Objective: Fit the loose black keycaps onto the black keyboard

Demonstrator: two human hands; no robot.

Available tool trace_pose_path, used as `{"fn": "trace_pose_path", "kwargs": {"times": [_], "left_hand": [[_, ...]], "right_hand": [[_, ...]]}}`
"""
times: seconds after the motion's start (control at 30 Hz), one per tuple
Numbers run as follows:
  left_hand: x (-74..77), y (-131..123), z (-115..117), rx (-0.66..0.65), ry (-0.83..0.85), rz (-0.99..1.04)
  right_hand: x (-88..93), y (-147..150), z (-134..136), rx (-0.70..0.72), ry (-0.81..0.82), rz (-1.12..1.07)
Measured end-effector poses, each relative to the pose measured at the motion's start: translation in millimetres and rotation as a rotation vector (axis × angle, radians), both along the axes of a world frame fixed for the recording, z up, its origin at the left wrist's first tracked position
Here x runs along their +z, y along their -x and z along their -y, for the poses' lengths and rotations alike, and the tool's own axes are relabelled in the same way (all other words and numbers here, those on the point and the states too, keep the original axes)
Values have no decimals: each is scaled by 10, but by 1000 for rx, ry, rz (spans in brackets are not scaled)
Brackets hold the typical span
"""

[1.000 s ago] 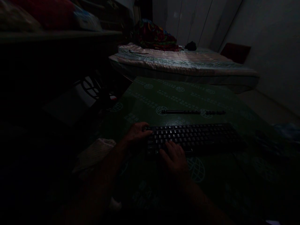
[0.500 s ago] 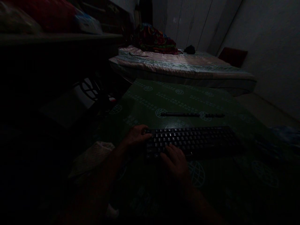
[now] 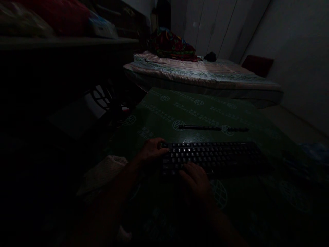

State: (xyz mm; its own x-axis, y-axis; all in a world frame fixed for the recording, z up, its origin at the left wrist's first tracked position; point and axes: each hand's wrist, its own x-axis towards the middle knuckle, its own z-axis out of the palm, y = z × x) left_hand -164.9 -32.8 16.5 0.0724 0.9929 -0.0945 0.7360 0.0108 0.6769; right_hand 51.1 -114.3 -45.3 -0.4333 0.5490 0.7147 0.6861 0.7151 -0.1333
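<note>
A black computer keyboard (image 3: 226, 156) lies on a table with a green printed cover (image 3: 190, 111). At its left end is my left hand (image 3: 153, 150), the thumb over the corner keys and the fingers closed about the far left edge. My right hand (image 3: 196, 176) rests over the lower left keys near the front edge, fingers reaching forward and loosely apart. Beyond the keyboard lies a long, thin black strip (image 3: 205, 128), its kind too dark to make out. The undersides of both hands are hidden, and the light is very dim.
A pale cloth (image 3: 105, 171) lies beside my left forearm. Behind the table stands a bed (image 3: 205, 73) with a dark patterned blanket (image 3: 172, 44) on it. At upper left, bags (image 3: 64, 19) sit on a shelf (image 3: 77, 42). Bluish cloth (image 3: 315, 151) shows at right.
The whole view has shifted slightly, so everything sits a little further right and lower. Both hands keep nearly the same places on the keyboard.
</note>
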Motion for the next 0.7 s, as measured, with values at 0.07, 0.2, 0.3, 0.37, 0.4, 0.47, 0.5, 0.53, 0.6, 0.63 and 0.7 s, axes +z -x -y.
{"fn": "trace_pose_path", "kwargs": {"times": [0.07,0.2,0.3,0.37,0.4,0.47,0.5,0.53,0.6,0.63,0.7], "left_hand": [[5,-2,1,-6,4,2],[-30,15,-5,-40,-11,12],[-54,23,1,-57,-13,29],[-53,17,8,-45,-4,22],[-49,12,12,-35,-2,11],[-40,3,15,-20,-4,-11],[-39,0,15,-22,-6,-17],[-40,0,14,-27,-7,-18],[-51,6,12,-36,-7,-17],[-59,11,12,-41,-8,-13],[-72,19,18,-52,-16,0]], "right_hand": [[28,-29,-8,36,-37,21],[156,-74,22,58,-45,50],[262,-98,35,82,-54,46],[315,-102,21,85,-62,35],[336,-100,8,74,-59,20],[376,-91,-28,42,-26,-18],[399,-87,-52,23,-7,-38],[425,-85,-81,20,-3,-46],[496,-90,-156,44,-12,-26],[540,-96,-206,63,-16,-11],[637,-110,-336,87,-6,20]]}}
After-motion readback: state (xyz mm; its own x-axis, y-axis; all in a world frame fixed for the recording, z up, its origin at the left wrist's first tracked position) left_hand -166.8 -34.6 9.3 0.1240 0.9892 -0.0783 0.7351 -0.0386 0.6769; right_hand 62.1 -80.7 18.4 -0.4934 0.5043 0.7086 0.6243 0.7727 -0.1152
